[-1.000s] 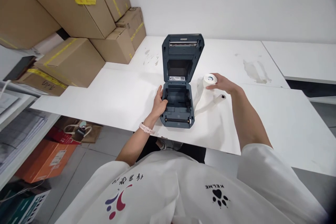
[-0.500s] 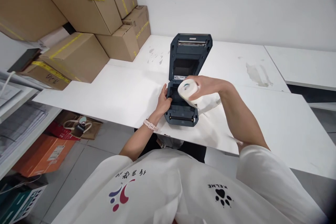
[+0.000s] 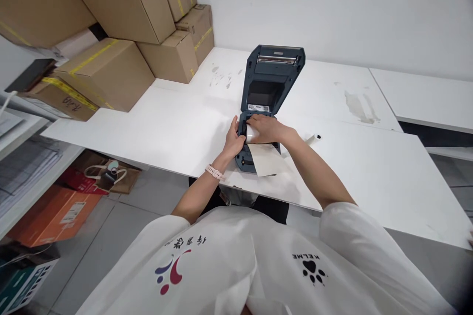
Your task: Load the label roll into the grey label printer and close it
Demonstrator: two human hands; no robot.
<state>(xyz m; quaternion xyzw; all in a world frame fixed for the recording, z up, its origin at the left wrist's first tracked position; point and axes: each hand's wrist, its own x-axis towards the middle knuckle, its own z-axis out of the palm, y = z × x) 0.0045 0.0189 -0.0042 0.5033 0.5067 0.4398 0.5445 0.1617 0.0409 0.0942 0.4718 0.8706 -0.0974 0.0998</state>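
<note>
A dark blue-grey label printer (image 3: 247, 163) sits on the white table with its lid (image 3: 275, 71) raised. My left hand (image 3: 233, 141) grips the printer's left side, its thumb at the inner edge. Inside the lower bay, a white label roll (image 3: 252, 134) lies under my right hand (image 3: 268, 129), whose fingers are closed over it. From the roll a loose strip of paper (image 3: 268, 160) runs toward me over the printer's front. The far end of the roll is hidden by my right hand.
A small white tube with a dark end (image 3: 313, 140) lies on the table (image 3: 354, 167) behind my right forearm. Cardboard boxes (image 3: 107, 71) are stacked at the left. An orange box (image 3: 55, 216) stands on the low left side. The wall is behind.
My right hand has lowered the label roll from above the printer into its bay and turned it crosswise. The paper strip now hangs over the front. My left hand stays at the printer's side.
</note>
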